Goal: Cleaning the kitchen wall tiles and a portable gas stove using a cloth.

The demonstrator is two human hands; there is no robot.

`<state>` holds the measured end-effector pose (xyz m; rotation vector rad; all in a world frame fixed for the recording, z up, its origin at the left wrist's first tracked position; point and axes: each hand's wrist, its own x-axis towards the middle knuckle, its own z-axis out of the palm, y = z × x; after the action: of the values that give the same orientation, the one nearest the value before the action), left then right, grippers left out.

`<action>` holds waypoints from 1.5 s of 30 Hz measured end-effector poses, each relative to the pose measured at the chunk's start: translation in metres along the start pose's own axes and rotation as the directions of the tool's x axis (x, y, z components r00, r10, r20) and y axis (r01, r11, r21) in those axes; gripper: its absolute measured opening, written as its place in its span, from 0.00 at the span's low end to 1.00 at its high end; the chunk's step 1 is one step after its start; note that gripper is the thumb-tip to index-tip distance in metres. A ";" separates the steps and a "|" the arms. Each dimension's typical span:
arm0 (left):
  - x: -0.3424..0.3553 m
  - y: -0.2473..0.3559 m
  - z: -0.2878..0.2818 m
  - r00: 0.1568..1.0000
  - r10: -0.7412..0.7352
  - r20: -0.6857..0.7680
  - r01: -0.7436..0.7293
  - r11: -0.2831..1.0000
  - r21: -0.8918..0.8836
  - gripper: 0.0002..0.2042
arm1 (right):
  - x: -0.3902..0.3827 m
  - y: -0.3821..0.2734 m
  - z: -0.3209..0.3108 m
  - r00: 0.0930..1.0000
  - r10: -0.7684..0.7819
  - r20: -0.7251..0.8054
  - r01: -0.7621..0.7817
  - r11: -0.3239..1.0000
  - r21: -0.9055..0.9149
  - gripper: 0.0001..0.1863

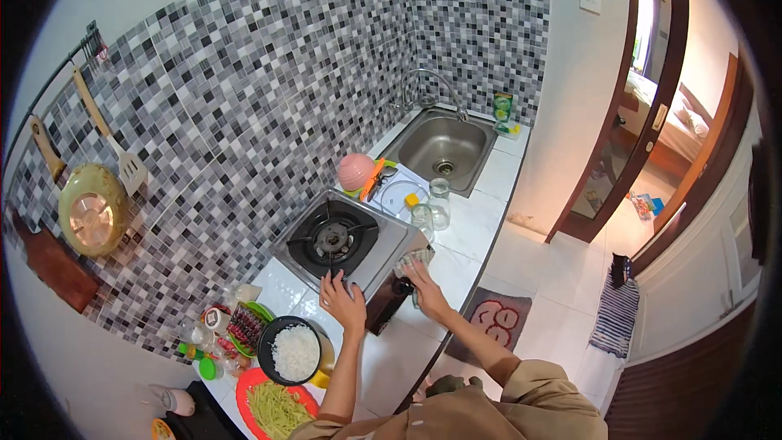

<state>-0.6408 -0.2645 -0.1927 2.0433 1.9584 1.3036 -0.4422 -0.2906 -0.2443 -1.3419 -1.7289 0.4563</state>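
A single-burner gas stove [389, 246] with a steel top and a black burner ring sits on the white tiled counter. My left hand [343, 303] rests at the stove's near left corner, fingers apart, holding nothing. At the front right of the stove, my right hand [427, 287] has a checked cloth [418, 260] pressed against the edge. Just left of that hand is the black stove knob [403, 286] on the dark front panel. Beside my left forearm stands a black pot of white rice [295, 352], and nearer me a red plate [245, 398] bears shredded green vegetable.
Glass jars [440, 205], a pink bowl [356, 171] and an orange-handled utensil [373, 178] stand between stove and steel sink [482, 155]. Spice jars and a green basket [259, 310] crowd the left wall. A pan [91, 210] and spatula [131, 171] hang above.
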 end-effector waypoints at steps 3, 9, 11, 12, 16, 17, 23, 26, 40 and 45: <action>-0.001 0.000 -0.001 1.000 0.008 0.002 -0.008 1.000 0.015 0.19 | 0.013 0.004 -0.004 0.994 -0.076 -0.078 0.072 0.996 -0.047 0.43; 0.000 0.000 -0.003 1.000 -0.006 0.027 0.006 1.000 -0.008 0.20 | -0.004 0.016 0.024 0.958 0.192 -0.214 -0.192 0.981 0.021 0.40; 0.000 0.000 -0.002 1.000 0.007 -0.009 -0.007 1.000 -0.019 0.19 | -0.026 0.008 0.047 0.940 0.265 -0.217 -0.257 0.964 0.064 0.39; -0.001 0.000 -0.002 1.000 0.009 -0.004 -0.009 1.000 -0.014 0.19 | -0.037 0.001 0.060 0.944 0.244 -0.224 -0.219 0.967 0.132 0.35; -0.001 -0.003 -0.001 1.000 0.012 0.000 -0.012 1.000 0.000 0.19 | -0.070 -0.046 0.100 0.943 0.218 -0.250 -0.160 0.959 0.232 0.34; -0.001 -0.003 -0.001 1.000 0.017 -0.002 -0.017 1.000 0.012 0.19 | -0.077 -0.059 0.105 0.942 0.261 -0.210 -0.201 0.942 0.269 0.35; 0.000 -0.009 -0.001 1.000 -0.016 0.016 0.018 0.996 -0.083 0.19 | -0.082 -0.106 0.081 0.968 0.225 0.112 -0.239 0.963 0.127 0.38; 0.002 -0.016 -0.005 0.996 -0.032 0.082 0.045 0.987 -0.156 0.19 | -0.050 -0.104 0.070 0.999 0.031 0.016 -0.032 0.996 0.079 0.38; 0.003 -0.030 -0.013 0.976 0.017 0.216 0.026 0.981 -0.190 0.19 | -0.048 -0.102 0.072 0.999 -0.023 0.039 0.020 0.998 0.062 0.44; 0.003 -0.032 -0.013 0.976 0.023 0.218 0.024 0.978 -0.209 0.19 | -0.033 -0.095 0.077 0.991 0.076 -0.113 -0.056 0.984 0.169 0.39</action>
<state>-0.6745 -0.2621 -0.1996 1.9887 1.6523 1.1693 -0.5587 -0.3368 -0.2308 -1.2839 -1.5180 0.5344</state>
